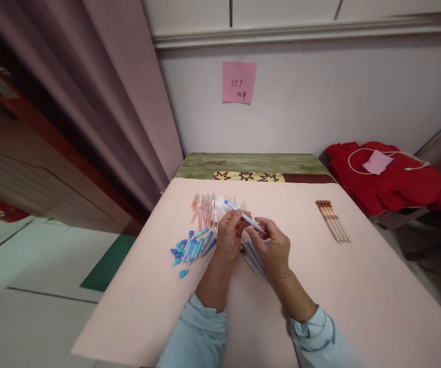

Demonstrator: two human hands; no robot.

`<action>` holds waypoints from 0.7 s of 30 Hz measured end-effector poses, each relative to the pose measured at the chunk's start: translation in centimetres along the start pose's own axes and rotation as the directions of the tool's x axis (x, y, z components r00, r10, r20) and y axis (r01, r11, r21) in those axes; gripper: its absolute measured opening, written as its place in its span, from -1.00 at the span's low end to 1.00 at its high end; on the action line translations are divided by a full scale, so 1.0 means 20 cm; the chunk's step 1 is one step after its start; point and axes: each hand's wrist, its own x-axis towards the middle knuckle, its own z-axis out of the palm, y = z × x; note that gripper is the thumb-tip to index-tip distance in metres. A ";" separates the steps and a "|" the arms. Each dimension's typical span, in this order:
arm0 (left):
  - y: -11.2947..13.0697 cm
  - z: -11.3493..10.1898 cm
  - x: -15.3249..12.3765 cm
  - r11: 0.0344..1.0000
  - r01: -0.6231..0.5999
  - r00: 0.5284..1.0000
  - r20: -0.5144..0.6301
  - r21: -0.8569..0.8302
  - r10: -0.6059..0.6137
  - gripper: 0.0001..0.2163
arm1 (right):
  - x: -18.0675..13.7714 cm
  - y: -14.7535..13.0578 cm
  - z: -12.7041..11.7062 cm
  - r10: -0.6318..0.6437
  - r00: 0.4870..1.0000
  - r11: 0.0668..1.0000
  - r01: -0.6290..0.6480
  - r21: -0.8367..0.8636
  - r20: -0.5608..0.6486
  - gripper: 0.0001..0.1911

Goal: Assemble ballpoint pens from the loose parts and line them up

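Note:
A light purple pen (250, 220) slants between my two hands above the middle of the table. My left hand (228, 237) pinches its barrel, with the darker end pointing up and left. At the lower right end, the fingers of my right hand (276, 249) are closed round the tip. Several pale pen parts (254, 261) lie beneath and beside my right hand, partly hidden by it. To the left are a cluster of blue and teal tubes (194, 249) and small blue caps (178, 252). Behind them lie pink clear barrels (205, 210).
Several pens with brown tops (333, 222) lie side by side at the right of the pink-covered table (358, 306). Red cloth (389, 191) with a white cable sits beyond the right edge. A curtain (128, 92) hangs at the left; a wall stands behind.

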 end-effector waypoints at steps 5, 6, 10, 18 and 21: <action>0.00 0.01 0.00 1.000 -0.019 1.000 -0.008 -0.002 0.019 -0.80 | 0.01 -0.01 0.00 -0.030 0.998 0.999 0.031 0.012 -0.048 -0.75; 0.00 0.01 0.00 1.000 -0.018 1.000 0.000 -0.002 0.018 -0.80 | 0.01 0.00 0.00 -0.033 0.998 0.999 0.034 0.018 -0.046 -0.76; 0.00 0.01 -0.01 1.000 -0.013 1.000 0.024 0.019 0.013 -0.79 | 0.00 0.01 -0.01 -0.013 1.000 1.000 0.013 0.000 -0.024 -0.73; -0.01 -0.02 0.01 0.999 -0.014 0.997 0.071 0.030 0.012 -0.79 | 0.00 0.00 -0.04 -0.007 0.998 0.999 0.010 -0.042 0.054 -0.67; -0.01 -0.02 0.01 0.999 -0.015 0.998 0.068 0.037 0.012 -0.80 | 0.00 0.00 -0.04 -0.018 0.997 0.998 0.022 -0.063 0.070 -0.65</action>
